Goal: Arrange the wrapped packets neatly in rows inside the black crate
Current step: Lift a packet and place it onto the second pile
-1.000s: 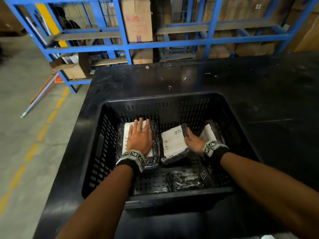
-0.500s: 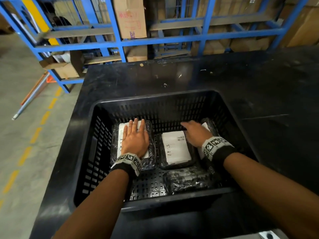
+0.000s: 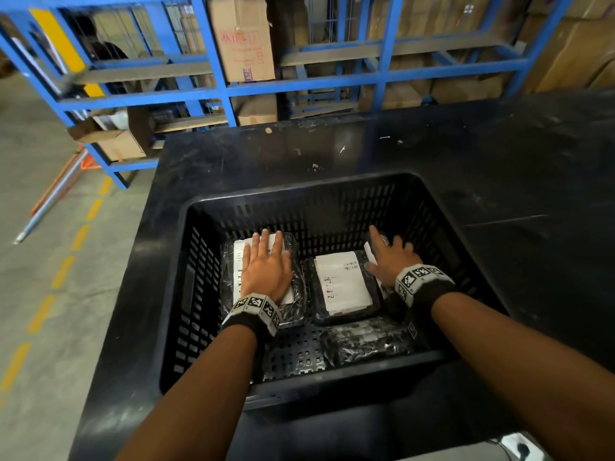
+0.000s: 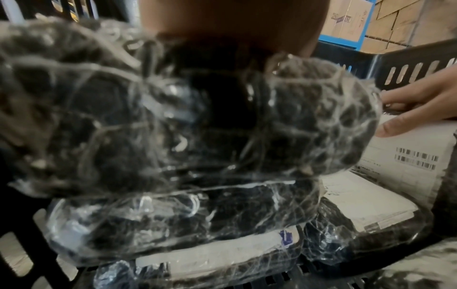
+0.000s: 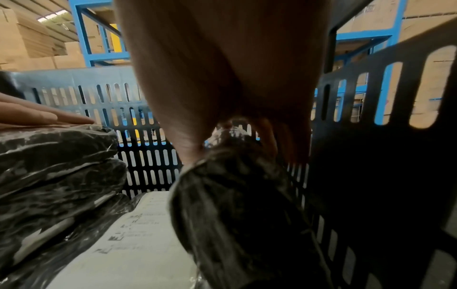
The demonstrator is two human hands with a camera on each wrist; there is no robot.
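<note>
The black crate [image 3: 299,191] stands on a black table. My left hand [image 3: 266,261] lies flat with straight fingers on a stack of wrapped packets [image 3: 293,311] at the crate's left. A packet with a white label [image 3: 342,284] lies flat in the middle. At the right, my right hand [image 3: 386,254] grips the top edge of a tilted packet [image 5: 235,205], thumb on its labelled side and fingers over the far side. Another black packet [image 3: 366,342] lies along the near wall. In the left wrist view the stack [image 4: 173,127] fills the picture.
The crate's slotted right wall [image 5: 395,97] stands close beside my right hand. The black table [image 3: 499,168] runs back and right of the crate. Blue racking [image 3: 299,84] with cardboard boxes stands behind, and a concrete floor [image 3: 50,294] with yellow dashes lies to the left.
My right hand let go of the middle packet, which now lies flat, and shifted right onto the tilted packet. My left hand has stayed flat on the left stack.
</note>
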